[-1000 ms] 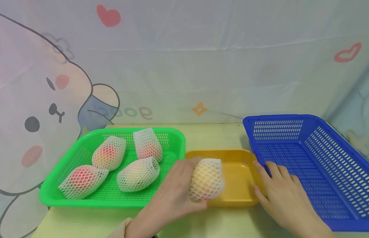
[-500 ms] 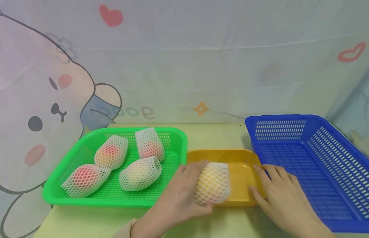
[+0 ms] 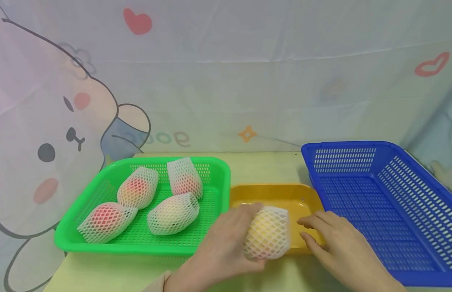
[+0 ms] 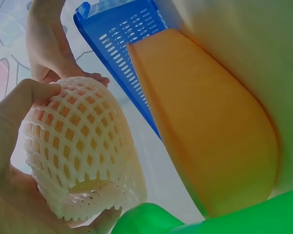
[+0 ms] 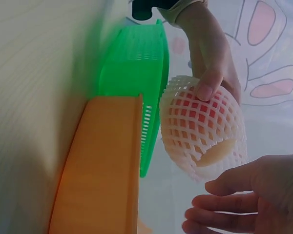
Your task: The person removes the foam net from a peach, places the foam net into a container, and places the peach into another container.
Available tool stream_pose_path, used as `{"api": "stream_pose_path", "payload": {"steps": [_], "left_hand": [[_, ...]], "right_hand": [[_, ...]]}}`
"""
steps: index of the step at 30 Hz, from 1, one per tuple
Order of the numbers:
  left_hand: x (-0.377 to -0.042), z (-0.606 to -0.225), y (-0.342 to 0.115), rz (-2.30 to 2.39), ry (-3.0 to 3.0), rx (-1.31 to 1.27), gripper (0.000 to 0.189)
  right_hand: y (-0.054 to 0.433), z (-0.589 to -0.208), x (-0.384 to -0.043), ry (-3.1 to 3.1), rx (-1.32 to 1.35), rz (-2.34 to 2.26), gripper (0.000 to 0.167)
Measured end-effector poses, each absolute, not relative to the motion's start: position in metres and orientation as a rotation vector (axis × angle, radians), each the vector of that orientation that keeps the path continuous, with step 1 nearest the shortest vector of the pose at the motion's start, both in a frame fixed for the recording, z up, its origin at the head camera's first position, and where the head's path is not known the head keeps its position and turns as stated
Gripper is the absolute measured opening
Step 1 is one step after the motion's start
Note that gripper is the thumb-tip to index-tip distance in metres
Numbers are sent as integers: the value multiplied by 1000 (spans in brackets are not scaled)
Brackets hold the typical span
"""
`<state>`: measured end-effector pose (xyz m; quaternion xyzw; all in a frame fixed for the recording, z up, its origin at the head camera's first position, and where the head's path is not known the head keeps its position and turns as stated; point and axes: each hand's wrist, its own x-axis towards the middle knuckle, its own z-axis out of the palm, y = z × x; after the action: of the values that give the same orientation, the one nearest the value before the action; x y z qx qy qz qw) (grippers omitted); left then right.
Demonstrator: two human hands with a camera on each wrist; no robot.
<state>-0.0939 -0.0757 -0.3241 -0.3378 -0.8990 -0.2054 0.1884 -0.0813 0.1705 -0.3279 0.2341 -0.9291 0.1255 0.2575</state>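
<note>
My left hand grips a yellow and red fruit in a white foam net. In the head view the fruit overlaps the near part of a shallow orange-yellow tray. The left wrist view shows the thumb on the net and the net's open end towards the camera. My right hand is spread just right of the fruit, its fingertips over the tray's right side. From the right wrist view, those fingers are apart from the netted fruit and hold nothing.
Left of the tray, a green basket holds several more fruits in foam nets, one of them a pale netted fruit. A blue basket stands at the right, against the tray's side. A printed cloth hangs behind the table.
My left hand has carried the netted fruit right and slightly nearer to me. The right hand has come off the rim between tray and blue basket and moved left towards the fruit.
</note>
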Motion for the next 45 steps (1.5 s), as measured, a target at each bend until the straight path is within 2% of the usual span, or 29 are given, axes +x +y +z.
{"api": "stream_pose_path", "payload": {"steps": [45], "left_hand": [[-89, -330, -71, -644, -2541, -1016, 95]], "right_hand": [[169, -333, -80, -2366, 939, 659, 37]]}}
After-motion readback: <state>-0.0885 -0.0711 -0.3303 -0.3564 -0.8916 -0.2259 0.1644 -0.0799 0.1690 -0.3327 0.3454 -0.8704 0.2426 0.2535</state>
